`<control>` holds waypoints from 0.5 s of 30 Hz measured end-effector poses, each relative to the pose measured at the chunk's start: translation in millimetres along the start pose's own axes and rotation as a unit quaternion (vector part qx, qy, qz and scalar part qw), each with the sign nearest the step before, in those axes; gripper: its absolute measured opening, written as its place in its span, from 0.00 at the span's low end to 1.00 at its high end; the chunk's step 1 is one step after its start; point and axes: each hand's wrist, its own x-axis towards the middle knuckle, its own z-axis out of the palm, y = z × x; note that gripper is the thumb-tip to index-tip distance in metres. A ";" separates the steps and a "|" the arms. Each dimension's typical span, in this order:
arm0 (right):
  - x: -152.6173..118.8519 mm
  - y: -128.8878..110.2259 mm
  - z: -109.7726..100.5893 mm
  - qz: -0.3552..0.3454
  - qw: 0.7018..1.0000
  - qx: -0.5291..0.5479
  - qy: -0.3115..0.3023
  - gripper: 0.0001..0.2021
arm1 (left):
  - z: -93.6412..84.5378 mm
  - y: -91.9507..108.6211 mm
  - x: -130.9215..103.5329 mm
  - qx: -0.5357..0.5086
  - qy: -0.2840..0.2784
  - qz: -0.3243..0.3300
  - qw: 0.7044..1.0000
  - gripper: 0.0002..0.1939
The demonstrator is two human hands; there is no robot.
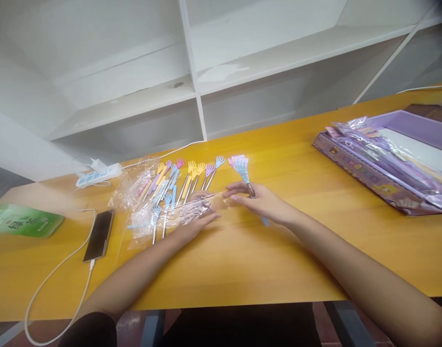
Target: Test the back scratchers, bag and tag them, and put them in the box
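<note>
My left hand [201, 217] is closed round a crumpled clear plastic bag [192, 208]. The bag's edge stretches across to the fingertips of my right hand [260, 202]. A back scratcher with a light blue claw head [241, 168] runs through the right hand, its blue end showing below the palm. Behind that head sits a pink printed card [235, 158]. Left of my hands lie several more back scratchers [196, 172] with metal rods and yellow, purple, pink or blue heads. Other clear wrappers [134, 188] lie around and over some of them.
An open printed box [368, 168] with wrapped items stands at the right. At the left are a phone [100, 236] on a white cable, a green tea package [25, 220] and a power strip [100, 173]. White shelves [195, 86] rise behind the table [278, 270].
</note>
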 end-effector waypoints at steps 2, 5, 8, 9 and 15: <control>2.0 5.3 1.1 0.028 0.999 0.022 -0.032 0.25 | -0.1 1.2 0.3 -0.014 -0.009 -0.015 1.000 0.25; 3.7 11.0 3.0 0.062 0.992 0.077 -0.081 0.26 | -0.4 4.5 0.8 -0.020 -0.031 -0.030 0.999 0.20; 3.0 12.5 7.9 0.068 0.984 0.122 -0.112 0.24 | -0.3 6.6 0.3 -0.010 -0.067 -0.049 0.997 0.11; 2.5 12.5 10.2 0.068 0.981 0.135 -0.120 0.24 | 0.0 6.3 0.0 -0.016 -0.077 -0.053 0.996 0.11; 1.7 11.2 17.1 0.072 0.978 0.164 -0.105 0.23 | 1.6 -3.5 3.3 -0.132 -0.089 -0.053 0.986 0.22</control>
